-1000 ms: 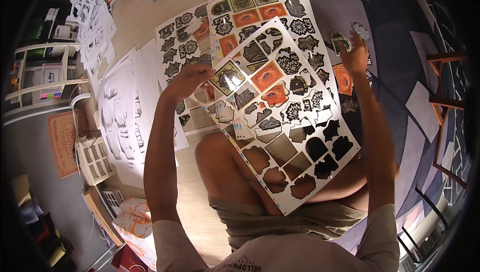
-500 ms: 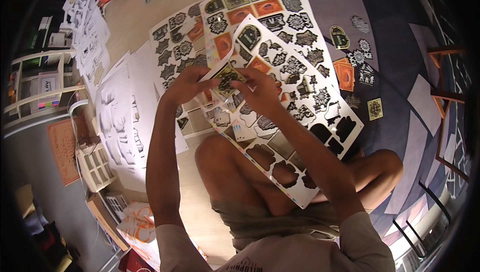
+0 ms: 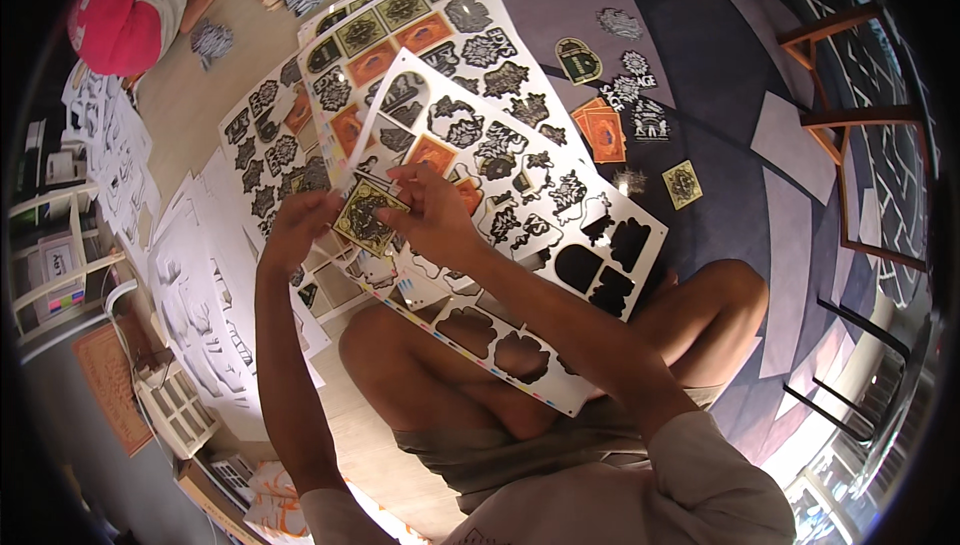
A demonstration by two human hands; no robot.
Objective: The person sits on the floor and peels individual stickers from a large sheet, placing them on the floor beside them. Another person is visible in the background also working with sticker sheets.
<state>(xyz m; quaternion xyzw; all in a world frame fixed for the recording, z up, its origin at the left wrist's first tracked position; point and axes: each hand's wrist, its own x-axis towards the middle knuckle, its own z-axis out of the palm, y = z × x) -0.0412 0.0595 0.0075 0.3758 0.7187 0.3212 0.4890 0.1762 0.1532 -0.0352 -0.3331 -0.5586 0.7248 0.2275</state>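
A white sticker sheet point(image 3: 600, 195) with many cut shapes, some of them empty holes, slants across my lap. My right hand point(image 3: 435, 213) pinches a yellow-and-black rectangular sticker point(image 3: 368, 220) above the sheet's left part, its thumb on the printed face. Close by that sticker's left edge, my left hand point(image 3: 300, 230) has its fingertips together on the sheet's lifted, curling margin. How far the sticker is free of the sheet beneath it is hard to see.
Beneath lies a stack of printed sticker sheets point(image 3: 470, 15). Orange stickers point(image 3: 601, 135), a green arched sticker point(image 3: 579, 62) and another yellow sticker point(image 3: 682, 185) lie on the dark carpet to the right. White cut-out sheets point(image 3: 190, 285) spread leftward. A person in red point(image 3: 115, 10) sits far left.
My left hand has moved off the sticker to the sheet's margin. The sticker now faces up more fully in my right hand. The whole view has shifted, showing more of the other person.
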